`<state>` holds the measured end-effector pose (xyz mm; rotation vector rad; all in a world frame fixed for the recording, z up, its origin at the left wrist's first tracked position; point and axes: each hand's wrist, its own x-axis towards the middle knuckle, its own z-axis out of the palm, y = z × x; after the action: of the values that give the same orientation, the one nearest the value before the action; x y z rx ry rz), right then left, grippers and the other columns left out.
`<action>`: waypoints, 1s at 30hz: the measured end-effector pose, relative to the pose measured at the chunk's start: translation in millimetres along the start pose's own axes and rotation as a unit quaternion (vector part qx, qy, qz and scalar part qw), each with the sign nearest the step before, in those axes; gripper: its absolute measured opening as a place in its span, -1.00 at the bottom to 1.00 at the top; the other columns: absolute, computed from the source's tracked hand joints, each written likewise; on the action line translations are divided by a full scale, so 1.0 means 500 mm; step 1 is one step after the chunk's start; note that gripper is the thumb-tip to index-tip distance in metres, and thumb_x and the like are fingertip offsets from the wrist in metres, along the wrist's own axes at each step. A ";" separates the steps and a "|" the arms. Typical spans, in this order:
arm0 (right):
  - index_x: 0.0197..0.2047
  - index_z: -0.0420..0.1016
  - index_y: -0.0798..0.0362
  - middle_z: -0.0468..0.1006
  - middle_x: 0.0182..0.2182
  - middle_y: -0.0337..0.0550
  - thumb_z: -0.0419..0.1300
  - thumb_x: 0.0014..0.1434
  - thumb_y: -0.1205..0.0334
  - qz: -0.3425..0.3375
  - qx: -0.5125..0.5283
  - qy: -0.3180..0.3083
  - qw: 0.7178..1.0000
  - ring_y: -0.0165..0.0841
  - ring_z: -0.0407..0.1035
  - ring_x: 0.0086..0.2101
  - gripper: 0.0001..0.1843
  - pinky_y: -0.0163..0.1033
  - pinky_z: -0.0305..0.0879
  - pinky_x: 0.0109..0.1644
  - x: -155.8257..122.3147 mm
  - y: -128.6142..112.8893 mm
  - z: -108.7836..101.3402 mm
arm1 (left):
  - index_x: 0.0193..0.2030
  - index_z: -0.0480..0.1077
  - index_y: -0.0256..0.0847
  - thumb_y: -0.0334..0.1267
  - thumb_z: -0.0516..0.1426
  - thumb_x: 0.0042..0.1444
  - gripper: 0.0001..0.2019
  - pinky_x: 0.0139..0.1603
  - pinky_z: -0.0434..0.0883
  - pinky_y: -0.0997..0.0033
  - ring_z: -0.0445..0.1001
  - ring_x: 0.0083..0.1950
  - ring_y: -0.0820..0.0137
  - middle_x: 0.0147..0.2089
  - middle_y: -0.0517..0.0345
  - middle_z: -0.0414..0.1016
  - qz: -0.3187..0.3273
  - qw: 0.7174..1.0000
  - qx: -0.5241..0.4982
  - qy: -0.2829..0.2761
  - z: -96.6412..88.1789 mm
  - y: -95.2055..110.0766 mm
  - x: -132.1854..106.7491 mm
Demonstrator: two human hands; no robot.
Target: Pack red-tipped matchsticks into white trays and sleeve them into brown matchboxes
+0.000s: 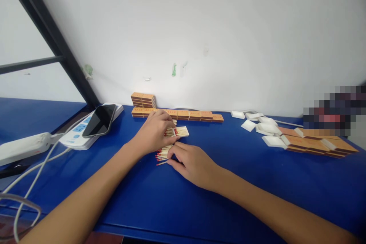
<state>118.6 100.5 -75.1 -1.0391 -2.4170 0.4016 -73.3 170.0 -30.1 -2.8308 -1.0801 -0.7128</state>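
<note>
A loose pile of red-headed matches point(162, 155) lies on the blue tabletop between my hands. My left hand point(154, 131) arches over the pile's far part, thumb and fingers closed at the left end of a small white matchbox tray point(184, 131). Some matches lie in that tray, their red heads toward my left hand. Just nearer to me, my right hand point(193, 162) has thumb and index finger closed on matches at the right side of the pile; how many it grips is hidden. One match sticks out lowest, near the right thumb.
Closed matchboxes point(194, 115) line the wall, with a stack point(143, 100) at their left end. To the right, white trays point(267, 127) lie scattered beside more orange matchboxes point(311, 143). A phone point(100, 120) rests on a power strip point(77, 137) at left, with white cables point(37, 175).
</note>
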 end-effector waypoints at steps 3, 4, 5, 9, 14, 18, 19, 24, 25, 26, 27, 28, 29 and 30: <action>-0.14 0.50 0.05 0.62 -0.18 -0.17 0.22 0.40 0.29 0.014 0.006 -0.019 1.000 -0.31 0.50 -0.24 -0.96 -0.22 0.28 -0.16 0.002 -0.002 -0.004 | -0.15 0.60 -0.20 -0.10 0.36 0.19 -0.78 0.14 0.32 0.06 0.41 0.07 0.14 -0.08 0.05 0.58 0.001 1.000 -0.003 0.002 0.001 -0.001 -0.001; -0.14 0.50 0.05 0.63 -0.18 -0.17 0.21 0.41 0.29 0.018 0.007 -0.027 0.999 -0.31 0.50 -0.23 -0.95 -0.22 0.29 -0.16 0.003 -0.004 -0.005 | -0.15 0.60 -0.19 -0.10 0.36 0.19 -0.78 0.14 0.32 0.07 0.41 0.07 0.14 -0.08 0.05 0.58 0.001 1.000 -0.004 0.003 0.001 -0.001 -0.001; -0.15 0.50 0.05 0.63 -0.18 -0.17 0.21 0.41 0.30 0.023 0.006 -0.036 0.999 -0.31 0.50 -0.23 -0.94 -0.22 0.29 -0.15 0.003 -0.007 -0.005 | -0.15 0.60 -0.19 -0.10 0.36 0.19 -0.78 0.14 0.32 0.07 0.41 0.07 0.14 -0.08 0.06 0.58 0.001 1.000 -0.005 0.003 0.002 -0.002 -0.002; -0.13 0.50 0.08 0.62 -0.15 -0.12 0.18 0.43 0.31 0.039 -0.012 -0.072 0.997 -0.27 0.52 -0.19 -0.93 -0.19 0.32 -0.11 0.002 -0.015 -0.012 | -0.15 0.60 -0.19 -0.09 0.36 0.19 -0.77 0.14 0.33 0.07 0.41 0.07 0.15 -0.09 0.06 0.59 0.003 1.000 -0.004 -0.001 0.002 -0.002 -0.002; -0.13 0.46 0.05 0.59 -0.15 -0.14 0.12 0.47 0.29 0.021 -0.004 -0.027 0.999 -0.31 0.48 -0.21 -0.89 -0.21 0.30 -0.10 -0.003 0.010 -0.065 | -0.14 0.60 -0.21 -0.07 0.35 0.21 -0.75 0.14 0.32 0.05 0.42 0.07 0.13 -0.09 0.02 0.59 0.009 1.000 0.008 -0.002 0.001 -0.003 -0.002; -0.16 0.43 0.04 0.55 -0.24 -0.14 0.09 0.47 0.24 0.048 -0.032 0.086 0.995 -0.36 0.39 -0.35 -0.86 -0.24 0.23 -0.24 -0.001 0.065 -0.111 | -0.11 0.60 -0.20 -0.06 0.37 0.19 -0.73 0.12 0.33 0.07 0.42 0.09 0.12 -0.07 0.02 0.58 0.017 1.000 -0.004 -0.011 0.000 0.002 -0.002; -0.17 0.42 0.03 0.54 -0.26 -0.15 0.09 0.47 0.24 0.055 -0.037 0.095 0.993 -0.36 0.37 -0.37 -0.86 -0.24 0.21 -0.27 0.000 0.077 -0.116 | -0.11 0.60 -0.19 -0.05 0.37 0.18 -0.72 0.13 0.33 0.07 0.42 0.10 0.12 -0.06 0.03 0.57 0.019 1.000 -0.011 -0.013 0.000 0.003 -0.002; -0.15 0.47 0.04 0.48 -0.29 -0.19 0.11 0.44 0.28 0.047 -0.068 0.073 0.994 -0.39 0.31 -0.42 -0.87 -0.25 0.17 -0.31 0.003 0.099 -0.113 | -0.09 0.60 -0.15 -0.01 0.36 0.20 -0.71 0.16 0.32 0.10 0.43 0.09 0.16 -0.04 0.06 0.57 0.031 0.999 -0.043 -0.007 0.002 0.005 -0.001; -0.15 0.48 0.04 0.48 -0.30 -0.19 0.10 0.44 0.28 0.042 -0.066 0.078 0.994 -0.39 0.30 -0.42 -0.86 -0.25 0.17 -0.31 0.003 0.096 -0.111 | -0.08 0.60 -0.15 -0.01 0.35 0.20 -0.71 0.16 0.32 0.10 0.43 0.08 0.17 -0.04 0.06 0.57 0.030 0.999 -0.044 -0.006 0.002 0.004 -0.001; -0.14 0.48 0.05 0.47 -0.30 -0.19 0.10 0.45 0.28 0.037 -0.060 0.090 0.993 -0.40 0.30 -0.42 -0.86 -0.25 0.17 -0.30 0.003 0.092 -0.108 | -0.08 0.60 -0.15 0.00 0.35 0.21 -0.71 0.16 0.32 0.10 0.44 0.08 0.17 -0.04 0.06 0.57 0.029 0.999 -0.043 -0.004 0.002 0.002 -0.001; -0.13 0.49 0.05 0.46 -0.31 -0.20 0.10 0.45 0.28 0.032 -0.050 0.106 0.993 -0.41 0.29 -0.42 -0.85 -0.26 0.18 -0.30 0.003 0.086 -0.105 | -0.08 0.60 -0.15 0.00 0.35 0.21 -0.71 0.17 0.32 0.09 0.44 0.08 0.16 -0.05 0.05 0.57 0.027 0.999 -0.041 -0.002 0.001 0.000 -0.001; -0.14 0.49 0.06 0.46 -0.31 -0.21 0.10 0.45 0.28 0.024 -0.037 0.121 0.992 -0.42 0.29 -0.42 -0.85 -0.27 0.18 -0.29 0.003 0.079 -0.101 | -0.08 0.60 -0.16 0.00 0.34 0.22 -0.71 0.17 0.32 0.09 0.44 0.08 0.16 -0.05 0.05 0.58 0.025 0.999 -0.038 0.000 0.001 -0.002 0.000; -0.15 0.50 0.06 0.46 -0.32 -0.21 0.11 0.45 0.28 0.013 -0.025 0.130 0.991 -0.42 0.30 -0.42 -0.85 -0.27 0.19 -0.28 0.002 0.071 -0.095 | -0.09 0.60 -0.16 0.00 0.34 0.22 -0.71 0.17 0.32 0.08 0.44 0.08 0.15 -0.05 0.04 0.58 0.021 0.999 -0.034 0.003 0.000 -0.004 0.000; -0.16 0.50 0.06 0.46 -0.33 -0.22 0.13 0.44 0.28 -0.002 -0.013 0.129 0.992 -0.43 0.30 -0.42 -0.86 -0.28 0.20 -0.27 0.002 0.062 -0.088 | -0.10 0.60 -0.17 0.00 0.33 0.23 -0.72 0.17 0.32 0.07 0.43 0.09 0.14 -0.05 0.03 0.59 0.017 0.999 -0.029 0.005 0.000 -0.006 0.000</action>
<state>160.0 125.4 -51.6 -1.0302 -2.1985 0.2185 -75.2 172.4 -30.4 -2.8825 -1.0253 -0.7675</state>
